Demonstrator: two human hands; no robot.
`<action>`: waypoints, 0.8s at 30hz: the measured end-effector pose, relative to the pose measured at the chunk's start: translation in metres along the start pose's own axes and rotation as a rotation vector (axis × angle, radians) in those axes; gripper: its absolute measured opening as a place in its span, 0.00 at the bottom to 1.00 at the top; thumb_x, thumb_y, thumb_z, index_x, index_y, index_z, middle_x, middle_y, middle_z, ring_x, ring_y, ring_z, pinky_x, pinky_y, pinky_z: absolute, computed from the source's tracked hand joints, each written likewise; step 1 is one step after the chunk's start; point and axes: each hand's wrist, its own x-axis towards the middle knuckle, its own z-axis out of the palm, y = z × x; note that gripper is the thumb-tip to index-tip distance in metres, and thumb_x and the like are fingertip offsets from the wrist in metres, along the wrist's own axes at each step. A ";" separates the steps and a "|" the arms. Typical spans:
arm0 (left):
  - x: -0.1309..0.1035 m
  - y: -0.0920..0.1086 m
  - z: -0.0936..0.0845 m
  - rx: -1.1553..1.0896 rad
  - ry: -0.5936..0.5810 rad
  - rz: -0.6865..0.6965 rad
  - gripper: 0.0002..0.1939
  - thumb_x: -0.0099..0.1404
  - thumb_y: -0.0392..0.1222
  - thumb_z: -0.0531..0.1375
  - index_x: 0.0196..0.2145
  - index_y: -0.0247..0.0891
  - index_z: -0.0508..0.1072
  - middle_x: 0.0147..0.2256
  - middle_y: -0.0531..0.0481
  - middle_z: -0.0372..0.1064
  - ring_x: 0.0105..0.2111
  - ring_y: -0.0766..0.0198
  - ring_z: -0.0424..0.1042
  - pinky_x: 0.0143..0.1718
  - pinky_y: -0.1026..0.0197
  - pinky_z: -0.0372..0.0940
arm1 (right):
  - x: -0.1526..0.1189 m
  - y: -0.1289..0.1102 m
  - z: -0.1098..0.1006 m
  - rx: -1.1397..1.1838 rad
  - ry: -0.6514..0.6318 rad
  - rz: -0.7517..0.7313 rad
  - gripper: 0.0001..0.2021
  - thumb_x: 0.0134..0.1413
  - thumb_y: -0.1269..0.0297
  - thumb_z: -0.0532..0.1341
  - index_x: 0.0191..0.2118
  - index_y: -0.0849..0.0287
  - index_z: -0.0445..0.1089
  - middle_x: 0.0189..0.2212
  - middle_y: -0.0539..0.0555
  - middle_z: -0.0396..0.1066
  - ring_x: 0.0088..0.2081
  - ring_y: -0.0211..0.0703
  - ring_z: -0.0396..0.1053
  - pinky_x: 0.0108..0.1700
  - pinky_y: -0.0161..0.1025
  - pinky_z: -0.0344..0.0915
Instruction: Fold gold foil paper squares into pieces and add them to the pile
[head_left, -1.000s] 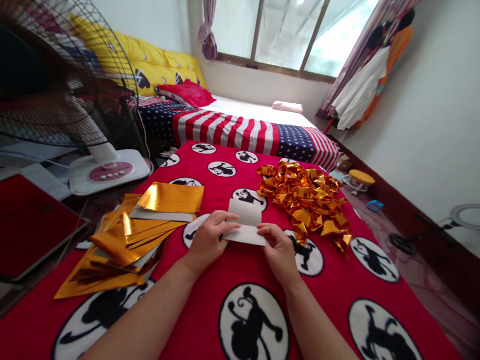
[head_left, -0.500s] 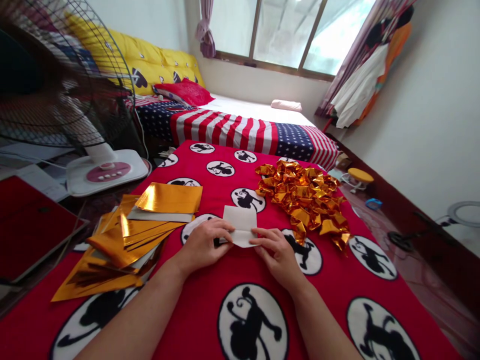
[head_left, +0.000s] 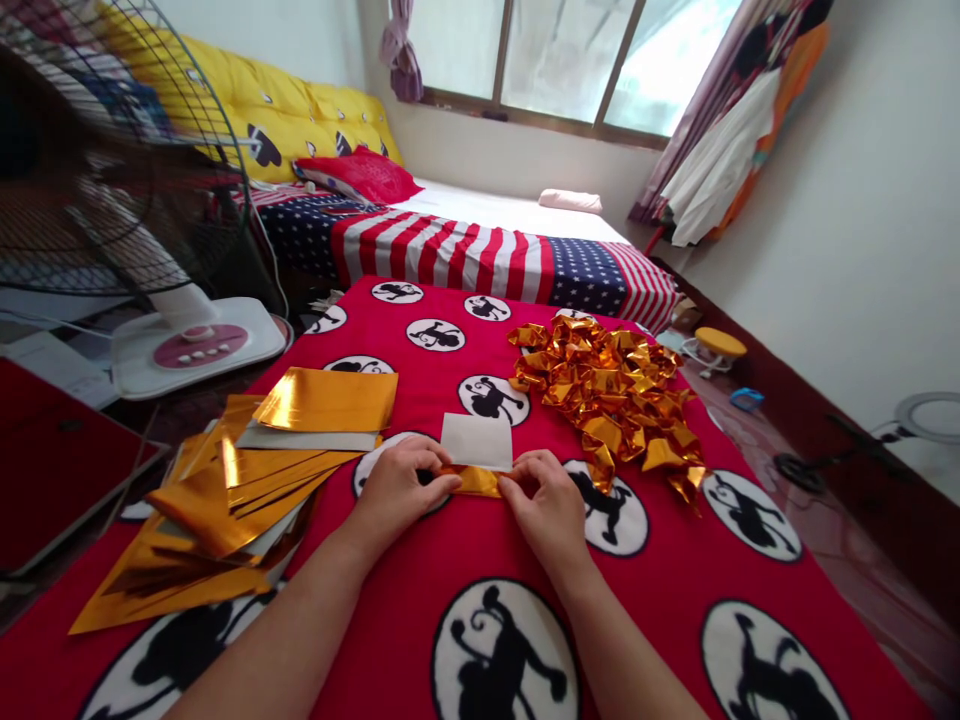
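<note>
Both Your Hands Pinched a Little Paper (head_left: pixel 477 442)

The paper was in the middle of the bench (head_left: pixel 360 640), its near edge folded over, gold side up. Your left hand (head_left: pixel 401 492) held the fold at nine o'clock, your right hand (head_left: pixel 550 500) at three, fingers nearly closed. From the paper, flat gold sheets (head_left: pixel 326 400) lay at nine o'clock, crinkly gold pieces (head_left: pixel 607 385) at two.

glossy gold foil sheets (head_left: pixel 328 400), crinkled shiny foil pieces (head_left: pixel 600 385), matt red cloth (head_left: pixel 360 640)
</note>
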 end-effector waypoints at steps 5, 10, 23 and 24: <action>0.000 0.003 0.000 0.122 0.017 -0.012 0.11 0.56 0.40 0.64 0.19 0.38 0.71 0.32 0.50 0.71 0.35 0.63 0.70 0.39 0.59 0.63 | 0.003 -0.001 0.000 -0.097 -0.014 0.040 0.08 0.51 0.66 0.61 0.23 0.57 0.65 0.33 0.48 0.70 0.36 0.40 0.68 0.35 0.35 0.58; 0.000 0.007 -0.001 0.182 0.002 -0.006 0.11 0.59 0.39 0.60 0.19 0.39 0.72 0.32 0.51 0.70 0.34 0.63 0.69 0.40 0.59 0.63 | 0.005 -0.004 -0.001 -0.151 -0.028 0.039 0.09 0.53 0.67 0.58 0.23 0.57 0.63 0.33 0.48 0.68 0.36 0.40 0.67 0.35 0.35 0.56; -0.001 0.002 0.002 0.148 0.058 -0.030 0.10 0.54 0.38 0.64 0.19 0.38 0.69 0.31 0.51 0.70 0.34 0.62 0.69 0.39 0.59 0.63 | 0.007 -0.005 0.001 -0.272 -0.019 0.040 0.11 0.54 0.64 0.58 0.23 0.57 0.61 0.29 0.48 0.66 0.32 0.38 0.65 0.31 0.36 0.53; -0.001 0.003 0.002 0.148 0.066 -0.036 0.10 0.55 0.38 0.63 0.19 0.38 0.69 0.31 0.51 0.70 0.34 0.62 0.69 0.39 0.59 0.63 | 0.007 -0.005 0.001 -0.274 -0.016 0.036 0.11 0.54 0.64 0.58 0.23 0.57 0.61 0.30 0.48 0.66 0.32 0.38 0.65 0.31 0.36 0.53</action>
